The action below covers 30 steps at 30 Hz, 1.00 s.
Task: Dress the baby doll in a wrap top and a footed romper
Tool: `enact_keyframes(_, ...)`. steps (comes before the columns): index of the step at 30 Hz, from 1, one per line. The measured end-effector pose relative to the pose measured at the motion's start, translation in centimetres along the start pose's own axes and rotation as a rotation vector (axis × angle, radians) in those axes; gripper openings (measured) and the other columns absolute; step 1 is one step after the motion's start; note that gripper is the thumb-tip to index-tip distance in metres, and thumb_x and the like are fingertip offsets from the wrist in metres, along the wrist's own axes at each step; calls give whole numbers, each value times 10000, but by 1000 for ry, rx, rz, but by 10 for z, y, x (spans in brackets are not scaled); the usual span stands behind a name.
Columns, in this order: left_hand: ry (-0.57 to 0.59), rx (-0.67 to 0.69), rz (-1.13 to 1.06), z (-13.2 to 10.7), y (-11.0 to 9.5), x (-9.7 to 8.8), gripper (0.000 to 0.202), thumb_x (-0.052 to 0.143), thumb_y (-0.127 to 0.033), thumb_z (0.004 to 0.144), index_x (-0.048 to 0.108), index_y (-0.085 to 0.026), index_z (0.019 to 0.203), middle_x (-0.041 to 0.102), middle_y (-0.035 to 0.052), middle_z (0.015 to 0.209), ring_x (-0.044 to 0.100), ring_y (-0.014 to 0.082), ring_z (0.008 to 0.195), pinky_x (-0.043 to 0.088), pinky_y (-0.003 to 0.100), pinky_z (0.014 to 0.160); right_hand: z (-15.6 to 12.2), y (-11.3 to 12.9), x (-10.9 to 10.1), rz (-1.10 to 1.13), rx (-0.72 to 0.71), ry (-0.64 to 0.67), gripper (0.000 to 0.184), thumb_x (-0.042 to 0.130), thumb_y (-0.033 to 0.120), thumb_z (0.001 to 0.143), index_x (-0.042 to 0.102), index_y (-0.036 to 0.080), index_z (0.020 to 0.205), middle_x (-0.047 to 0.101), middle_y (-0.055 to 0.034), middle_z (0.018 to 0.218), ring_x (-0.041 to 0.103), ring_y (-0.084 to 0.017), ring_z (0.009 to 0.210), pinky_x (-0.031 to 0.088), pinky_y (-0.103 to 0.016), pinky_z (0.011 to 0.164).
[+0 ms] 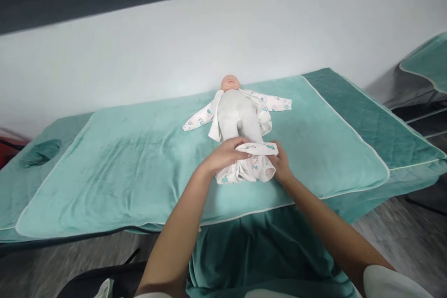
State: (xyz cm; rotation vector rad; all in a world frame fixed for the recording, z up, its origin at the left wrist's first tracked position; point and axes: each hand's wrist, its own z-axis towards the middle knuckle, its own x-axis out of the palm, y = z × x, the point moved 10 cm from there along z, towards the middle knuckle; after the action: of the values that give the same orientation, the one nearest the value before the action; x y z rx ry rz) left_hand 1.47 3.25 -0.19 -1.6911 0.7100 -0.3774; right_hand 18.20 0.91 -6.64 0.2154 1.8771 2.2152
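A baby doll [236, 111] lies on its back on a teal towel [139, 167], head toward the wall. An open white printed shirt [270, 102] is spread under its torso. Bunched white printed trousers [249, 164] cover its feet. My left hand [223, 154] grips the top left of the trousers, fingers curled over the waistband. My right hand [281, 164] holds the right side of the same trousers, fingers tucked behind the cloth.
The towel covers a teal massage bed [384, 130] standing against a white wall. A face hole [40, 152] sits at the bed's left end. A second covered bed [428, 63] stands at the right. Grey floor lies below.
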Motion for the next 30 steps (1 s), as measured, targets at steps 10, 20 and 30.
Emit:
enact_keyframes(10,-212,158,-24,26,-17,-29,328,744,-196,735,714,-196,1062,724,28,1091,648,208,1046,478,312,929,41,22,-6,-145,-210,-21,168,619,369,785,537,231,833,613,0,745,537,-180,688,430,-318,649)
enact_keyframes(20,-356,135,-224,25,14,-61,332,818,-316,757,728,-204,1056,732,33,1060,655,183,957,482,277,832,80,25,18,-291,-323,308,229,692,419,838,580,230,902,619,-16,850,571,-192,770,466,-328,701)
enact_keyframes(30,-628,258,-545,9,26,-78,354,886,-343,693,668,-214,940,662,-23,840,604,105,723,474,234,681,78,80,133,-347,-263,1086,294,739,487,850,723,216,962,726,-18,895,643,-208,812,477,-319,740)
